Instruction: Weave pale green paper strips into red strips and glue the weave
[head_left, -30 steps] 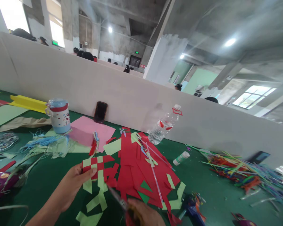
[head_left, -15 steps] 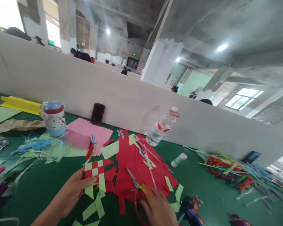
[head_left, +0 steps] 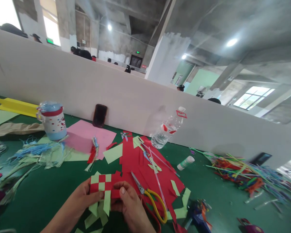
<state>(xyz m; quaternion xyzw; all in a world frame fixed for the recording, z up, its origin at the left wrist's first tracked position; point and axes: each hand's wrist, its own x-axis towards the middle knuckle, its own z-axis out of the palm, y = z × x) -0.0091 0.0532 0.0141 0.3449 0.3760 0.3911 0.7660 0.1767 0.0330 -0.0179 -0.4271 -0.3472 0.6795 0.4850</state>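
A woven piece of red and pale green paper strips (head_left: 102,183) is held up over the table, low and left of centre. My left hand (head_left: 84,197) pinches its left side, thumb on the front. Its loose red strips on the right are between the thumb and fingers of my right hand (head_left: 128,200). Scissors with yellow and red handles (head_left: 155,199) lie on red paper (head_left: 133,158), right of my right hand, blades pointing up and left. Pale green strips (head_left: 92,218) lie beneath the woven piece.
Behind are a cup (head_left: 53,121), a phone (head_left: 100,115), pink paper (head_left: 82,132) and a tilted plastic bottle (head_left: 168,127) against a white partition (head_left: 126,100). A glue stick (head_left: 185,162) lies right. Colourful strips (head_left: 247,174) are piled at far right.
My right hand has let go of the scissors, which now lie on the paper, and has moved left to hold the woven piece's strips. The woven piece is slightly lower.
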